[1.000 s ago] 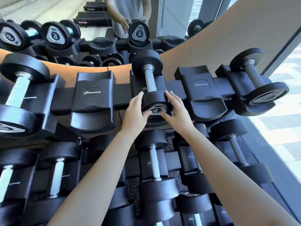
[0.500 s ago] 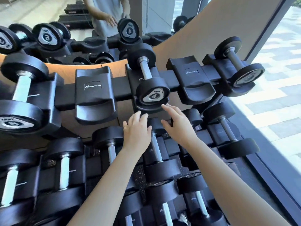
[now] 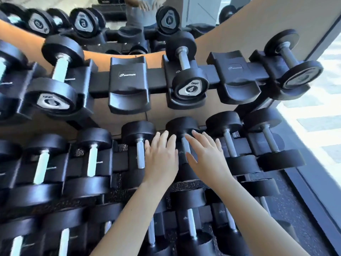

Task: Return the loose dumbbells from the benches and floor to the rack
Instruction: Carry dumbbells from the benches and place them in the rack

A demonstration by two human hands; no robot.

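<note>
A black dumbbell marked 4 (image 3: pixel 190 85) lies in a cradle on the top tier of the black rack (image 3: pixel 158 78). Below it, my left hand (image 3: pixel 161 156) and my right hand (image 3: pixel 206 156) hover with straight fingers over the middle tier, holding nothing. Between them shows the steel handle of a middle-tier dumbbell (image 3: pixel 181 127). Empty cradles sit left (image 3: pixel 128 84) and right (image 3: pixel 238 80) of the 4 dumbbell.
More dumbbells fill the top tier at the left (image 3: pixel 59 71) and far right (image 3: pixel 293 61), and several fill the middle and lower tiers. A mirror (image 3: pixel 120 21) behind the rack reflects a person. A glass wall and a sunlit floor (image 3: pixel 317 126) lie to the right.
Both hands have let go of the 4 dumbbell, which now rests in its top-tier cradle. They have drawn back and down to the middle tier. The view has moved closer.
</note>
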